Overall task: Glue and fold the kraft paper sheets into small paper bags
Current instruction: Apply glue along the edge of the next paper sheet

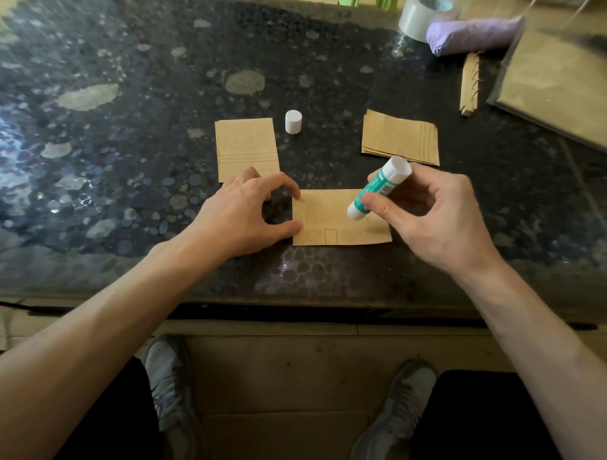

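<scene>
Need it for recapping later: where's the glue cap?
Head view: the white cap stands on the table beyond the left hand, beside the top right corner of the far-left kraft piece, left of the kraft stack.

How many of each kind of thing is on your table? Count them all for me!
Single kraft paper pieces: 2
Stack of kraft paper sheets: 1
Glue stick: 1
White cap: 1
Tape roll: 1
Purple bundle: 1
Spiral-bound paper strip: 1
Clear packet of kraft paper: 1
Total: 9
Green bits at the top edge: not counted, cut off.
</scene>
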Available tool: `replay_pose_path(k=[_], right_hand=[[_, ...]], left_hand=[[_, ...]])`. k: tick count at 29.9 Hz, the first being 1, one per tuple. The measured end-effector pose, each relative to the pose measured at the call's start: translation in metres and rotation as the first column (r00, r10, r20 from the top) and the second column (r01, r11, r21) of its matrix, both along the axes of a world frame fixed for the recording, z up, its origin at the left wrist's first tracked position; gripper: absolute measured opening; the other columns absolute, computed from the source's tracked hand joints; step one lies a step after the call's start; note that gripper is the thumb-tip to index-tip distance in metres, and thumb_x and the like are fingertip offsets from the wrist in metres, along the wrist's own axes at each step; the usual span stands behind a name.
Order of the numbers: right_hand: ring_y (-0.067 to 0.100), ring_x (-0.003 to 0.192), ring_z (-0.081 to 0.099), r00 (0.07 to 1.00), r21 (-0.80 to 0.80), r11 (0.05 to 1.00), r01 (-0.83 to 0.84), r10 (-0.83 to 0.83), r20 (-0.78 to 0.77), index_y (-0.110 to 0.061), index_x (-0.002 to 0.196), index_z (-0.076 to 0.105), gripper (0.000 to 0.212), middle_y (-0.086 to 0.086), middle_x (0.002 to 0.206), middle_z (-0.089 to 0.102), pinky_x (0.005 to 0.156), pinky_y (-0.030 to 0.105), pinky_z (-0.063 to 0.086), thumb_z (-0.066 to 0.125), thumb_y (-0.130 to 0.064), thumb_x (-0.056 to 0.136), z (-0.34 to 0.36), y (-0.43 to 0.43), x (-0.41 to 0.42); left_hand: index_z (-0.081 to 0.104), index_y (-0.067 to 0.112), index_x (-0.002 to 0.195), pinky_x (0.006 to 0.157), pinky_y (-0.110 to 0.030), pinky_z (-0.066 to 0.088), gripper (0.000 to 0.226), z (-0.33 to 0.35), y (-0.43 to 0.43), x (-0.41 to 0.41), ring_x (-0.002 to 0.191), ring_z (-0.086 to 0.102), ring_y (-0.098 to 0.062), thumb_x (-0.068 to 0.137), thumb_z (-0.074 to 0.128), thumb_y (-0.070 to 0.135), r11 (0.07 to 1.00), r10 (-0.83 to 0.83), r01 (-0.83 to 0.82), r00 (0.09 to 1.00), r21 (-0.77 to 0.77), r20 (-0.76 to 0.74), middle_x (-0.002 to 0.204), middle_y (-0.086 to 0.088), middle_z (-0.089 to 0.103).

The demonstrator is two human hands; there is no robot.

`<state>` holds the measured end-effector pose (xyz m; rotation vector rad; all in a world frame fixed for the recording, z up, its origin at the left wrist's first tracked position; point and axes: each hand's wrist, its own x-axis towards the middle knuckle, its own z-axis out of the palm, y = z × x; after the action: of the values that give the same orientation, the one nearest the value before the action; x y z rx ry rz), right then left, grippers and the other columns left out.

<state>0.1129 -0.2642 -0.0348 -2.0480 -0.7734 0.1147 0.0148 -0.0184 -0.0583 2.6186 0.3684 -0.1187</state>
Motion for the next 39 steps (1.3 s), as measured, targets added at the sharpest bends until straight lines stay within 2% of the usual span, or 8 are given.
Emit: replay_pose_path(k=[6,12,14,18,26,31,34,39], right_hand=[[0.002,0.100,0.070,0.998,-0.122,0.992,-0.009,0.016,0.053,-0.021,0.116,0.074,0.029,-0.016,0.105,0.073,0.088,0.034,0.060,0.078,-0.037,0.091,-0.007,0.001,0.001],[-0.002,0.105,0.067,0.996,-0.145,0.989,-0.034,0.045,0.074,-0.026,0.121,0.068,0.037,-0.021,0.109,0.070,0.089,0.020,0.056,0.082,-0.035,0.088,-0.008,0.003,0.000],[0.001,0.103,0.066,0.995,-0.163,0.986,-0.042,0.056,0.081,-0.026,0.116,0.068,0.034,-0.020,0.107,0.069,0.086,0.020,0.055,0.081,-0.040,0.088,-0.008,0.003,0.000],[0.003,0.101,0.067,0.995,-0.152,0.988,-0.010,0.026,0.099,-0.024,0.114,0.072,0.043,-0.015,0.109,0.071,0.085,0.024,0.057,0.078,-0.053,0.083,-0.011,0.007,-0.005],[0.002,0.099,0.069,0.995,-0.181,0.983,0.023,-0.004,0.104,-0.023,0.116,0.074,0.036,-0.015,0.107,0.073,0.086,0.028,0.059,0.080,-0.043,0.087,-0.007,0.001,-0.002],[-0.005,0.104,0.066,0.995,-0.204,0.978,-0.033,0.051,0.082,-0.024,0.120,0.071,0.036,-0.019,0.111,0.070,0.087,0.015,0.055,0.080,-0.039,0.088,-0.004,-0.003,0.000],[-0.006,0.107,0.065,0.995,-0.238,0.969,-0.070,0.085,0.055,-0.024,0.120,0.071,0.035,-0.018,0.114,0.070,0.089,0.013,0.054,0.079,-0.037,0.089,-0.002,-0.003,-0.001],[-0.008,0.100,0.065,0.996,-0.259,0.965,-0.036,0.057,0.075,-0.030,0.111,0.069,0.033,-0.025,0.104,0.067,0.083,0.009,0.050,0.081,-0.045,0.084,-0.001,-0.003,-0.001]], left_hand=[[0.052,0.053,0.123,0.090,-0.045,0.051,0.047,0.000,0.001,0.000,0.108,0.049,-0.017,0.080,0.069,0.065,1.000,-0.001,0.001,1.000,0.002,0.001,0.111,0.006,0.047],[0.052,0.053,0.122,0.089,-0.045,0.051,0.048,-0.003,0.001,0.000,0.107,0.049,-0.017,0.079,0.068,0.066,1.000,-0.001,0.001,1.000,0.003,0.001,0.111,0.006,0.047],[0.052,0.054,0.122,0.089,-0.045,0.051,0.048,-0.003,0.001,0.000,0.110,0.050,-0.017,0.078,0.068,0.067,1.000,-0.002,0.002,1.000,0.004,0.005,0.111,0.006,0.047],[0.052,0.054,0.122,0.088,-0.043,0.051,0.049,-0.004,0.001,0.001,0.112,0.051,-0.018,0.077,0.067,0.068,1.000,-0.003,0.003,1.000,0.005,0.005,0.111,0.006,0.047],[0.052,0.053,0.122,0.089,-0.044,0.051,0.048,-0.003,0.002,0.001,0.111,0.050,-0.017,0.078,0.067,0.067,1.000,-0.003,0.003,1.000,-0.003,0.003,0.112,0.006,0.047],[0.052,0.053,0.123,0.090,-0.045,0.051,0.050,-0.002,0.001,0.000,0.109,0.050,-0.017,0.077,0.066,0.068,1.000,-0.003,0.003,1.000,-0.001,0.000,0.112,0.006,0.047],[0.052,0.053,0.123,0.089,-0.044,0.051,0.049,-0.003,0.001,0.000,0.108,0.050,-0.018,0.078,0.067,0.067,1.000,-0.004,0.004,1.000,-0.001,0.003,0.111,0.006,0.047],[0.052,0.054,0.122,0.089,-0.043,0.050,0.048,-0.004,0.002,0.000,0.112,0.051,-0.018,0.078,0.068,0.067,1.000,-0.004,0.004,1.000,-0.005,0.012,0.112,0.007,0.047]])
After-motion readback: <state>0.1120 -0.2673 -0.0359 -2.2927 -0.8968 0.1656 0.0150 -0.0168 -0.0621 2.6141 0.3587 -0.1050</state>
